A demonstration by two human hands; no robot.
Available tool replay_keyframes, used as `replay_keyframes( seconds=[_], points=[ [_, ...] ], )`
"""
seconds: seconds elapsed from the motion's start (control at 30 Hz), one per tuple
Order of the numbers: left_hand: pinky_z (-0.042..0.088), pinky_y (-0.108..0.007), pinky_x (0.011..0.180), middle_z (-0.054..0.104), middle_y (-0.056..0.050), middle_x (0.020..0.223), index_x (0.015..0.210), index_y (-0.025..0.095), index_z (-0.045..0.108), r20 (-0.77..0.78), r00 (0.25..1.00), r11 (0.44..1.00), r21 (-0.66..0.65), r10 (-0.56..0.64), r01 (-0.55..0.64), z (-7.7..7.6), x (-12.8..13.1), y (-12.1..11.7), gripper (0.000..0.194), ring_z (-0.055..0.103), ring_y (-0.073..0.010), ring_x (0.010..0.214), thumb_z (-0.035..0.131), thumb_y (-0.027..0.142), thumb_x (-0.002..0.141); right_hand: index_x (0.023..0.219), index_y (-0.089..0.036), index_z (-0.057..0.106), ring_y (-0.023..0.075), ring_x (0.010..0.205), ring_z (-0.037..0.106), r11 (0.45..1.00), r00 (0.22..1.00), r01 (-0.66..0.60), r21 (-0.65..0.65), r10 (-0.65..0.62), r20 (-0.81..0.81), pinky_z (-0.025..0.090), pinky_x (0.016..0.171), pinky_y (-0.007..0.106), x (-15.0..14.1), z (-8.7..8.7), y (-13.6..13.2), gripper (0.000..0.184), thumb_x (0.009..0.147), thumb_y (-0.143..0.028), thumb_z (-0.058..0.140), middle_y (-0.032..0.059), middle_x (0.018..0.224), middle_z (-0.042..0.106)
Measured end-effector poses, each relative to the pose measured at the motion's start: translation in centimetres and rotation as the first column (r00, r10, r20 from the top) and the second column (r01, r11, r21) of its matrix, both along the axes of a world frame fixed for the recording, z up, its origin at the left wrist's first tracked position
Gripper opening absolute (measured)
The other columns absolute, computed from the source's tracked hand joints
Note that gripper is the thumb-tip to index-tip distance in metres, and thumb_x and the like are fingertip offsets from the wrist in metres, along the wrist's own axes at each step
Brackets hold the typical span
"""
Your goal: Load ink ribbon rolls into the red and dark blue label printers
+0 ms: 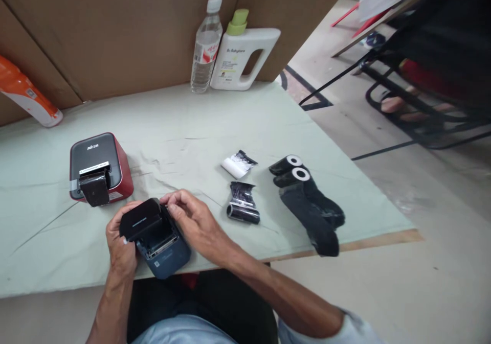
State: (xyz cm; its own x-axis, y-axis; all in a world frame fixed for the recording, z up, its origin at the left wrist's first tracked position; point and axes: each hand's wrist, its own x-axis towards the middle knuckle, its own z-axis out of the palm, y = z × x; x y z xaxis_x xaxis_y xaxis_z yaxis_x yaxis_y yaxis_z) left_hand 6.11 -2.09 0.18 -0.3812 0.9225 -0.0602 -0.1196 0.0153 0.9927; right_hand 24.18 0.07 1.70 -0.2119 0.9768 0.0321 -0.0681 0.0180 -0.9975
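A small dark-blue label printer [169,257] with its black lid [141,220] raised sits near the table's front edge. My left hand [121,244] is wrapped round its left side, thumb and fingers by the lid. My right hand [195,224] is closed at the lid's right edge, fingertips pinching there; whether anything small is between them is hidden. The printer's open inner bay faces up and I see no roll in it. To the right lie a short roll with black film [243,212] and a white roll piece with a torn black end [238,164].
A red and black printer [102,165] with a black strip stands at left. Two black rolls [293,175] with long black tails lie at right. Against the cardboard wall stand a water bottle [207,47], a white jug [230,60] and an orange bottle [28,93].
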Motion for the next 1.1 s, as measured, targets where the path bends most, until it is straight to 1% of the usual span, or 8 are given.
replay_keyframes(
  seconds=[0.1,0.2,0.3,0.43,0.63,0.77,0.9,1.1],
  points=[
    [0.06,-0.027,0.079,0.082,-0.004,0.09,0.091,0.019,0.083,0.001,0.999,0.997,-0.065,0.05,-0.05,-0.4,0.3,-0.1,0.027,0.076,-0.0198,0.084,0.086,0.027,0.066,0.096,-0.023,0.056,0.0191,0.103,0.066,0.995,0.995,0.095,-0.017,-0.095,-0.001,0.051,0.092,0.034,-1.2,-1.2,-1.7,0.019,0.106,-0.038,0.05,0.0085,0.115,0.069],
    [0.061,-0.029,0.075,0.081,-0.002,0.085,0.096,0.018,0.081,0.025,0.996,0.988,-0.131,0.088,-0.084,-0.4,0.4,-0.3,0.033,0.075,-0.0201,0.077,0.087,0.031,0.066,0.096,-0.023,0.054,0.0198,0.106,0.067,0.984,0.983,0.178,-0.027,-0.179,-0.04,0.052,0.093,0.034,-2.3,-1.9,-2.1,0.018,0.106,-0.038,0.049,0.01,0.119,0.069],
    [0.061,-0.031,0.078,0.079,-0.001,0.082,0.095,0.017,0.08,0.005,0.998,0.987,-0.153,0.055,-0.054,0.1,0.3,-0.8,0.03,0.075,-0.0214,0.08,0.086,0.033,0.071,0.097,-0.024,0.053,0.0198,0.105,0.068,0.974,0.971,0.225,-0.022,-0.226,-0.079,0.053,0.092,0.034,-3.1,-2.2,-2.3,0.016,0.106,-0.036,0.048,0.0103,0.12,0.069],
    [0.058,-0.026,0.084,0.08,-0.001,0.094,0.1,0.019,0.079,-0.095,0.995,0.996,-0.091,-0.021,0.012,0.7,-0.5,-1.6,0.025,0.074,-0.019,0.09,0.082,0.026,0.076,0.1,-0.023,0.055,0.0196,0.107,0.068,0.964,0.96,0.264,-0.006,-0.264,-0.089,0.054,0.093,0.033,-4.0,-2.4,-2.7,0.014,0.106,-0.034,0.048,0.0104,0.117,0.069],
    [0.056,-0.025,0.08,0.079,0.001,0.089,0.099,0.019,0.079,-0.131,0.985,0.99,-0.071,0.116,-0.126,0.1,-0.4,-1.7,0.026,0.071,-0.016,0.081,0.084,0.031,0.076,0.097,-0.023,0.054,0.0186,0.103,0.066,0.96,0.956,0.281,0.018,-0.278,-0.093,0.054,0.088,0.031,-4.3,-1.5,-3.6,0.013,0.106,-0.03,0.047,0.0093,0.118,0.068],
    [0.058,-0.031,0.081,0.08,0.0,0.088,0.095,0.019,0.079,-0.078,0.966,0.966,-0.065,0.246,-0.251,0.7,0.5,-1.0,0.037,0.074,-0.0198,0.082,0.091,0.043,0.069,0.097,-0.024,0.057,0.0191,0.103,0.065,0.953,0.955,0.293,0.081,-0.287,-0.08,0.053,0.088,0.031,-3.9,-0.5,-3.9,0.012,0.105,-0.029,0.049,0.0081,0.116,0.068],
    [0.059,-0.034,0.083,0.081,-0.003,0.091,0.092,0.019,0.078,0.032,0.977,0.972,-0.115,0.211,-0.206,0.9,0.6,-0.9,0.045,0.075,-0.0221,0.084,0.093,0.052,0.066,0.095,-0.024,0.059,0.0201,0.105,0.065,0.948,0.953,0.3,0.107,-0.293,-0.079,0.053,0.09,0.032,-3.8,0.3,-4.2,0.013,0.104,-0.027,0.052,0.0081,0.116,0.067],
    [0.058,-0.037,0.09,0.08,-0.006,0.096,0.094,0.017,0.077,0.106,0.977,0.98,-0.097,0.184,-0.174,0.2,0.1,-1.2,0.051,0.075,-0.0238,0.092,0.091,0.058,0.068,0.094,-0.024,0.062,0.0214,0.111,0.065,0.933,0.948,0.315,0.175,-0.3,-0.106,0.051,0.098,0.036,-3.8,1.0,-4.6,0.011,0.102,-0.022,0.056,0.0079,0.114,0.067]
  ],
)
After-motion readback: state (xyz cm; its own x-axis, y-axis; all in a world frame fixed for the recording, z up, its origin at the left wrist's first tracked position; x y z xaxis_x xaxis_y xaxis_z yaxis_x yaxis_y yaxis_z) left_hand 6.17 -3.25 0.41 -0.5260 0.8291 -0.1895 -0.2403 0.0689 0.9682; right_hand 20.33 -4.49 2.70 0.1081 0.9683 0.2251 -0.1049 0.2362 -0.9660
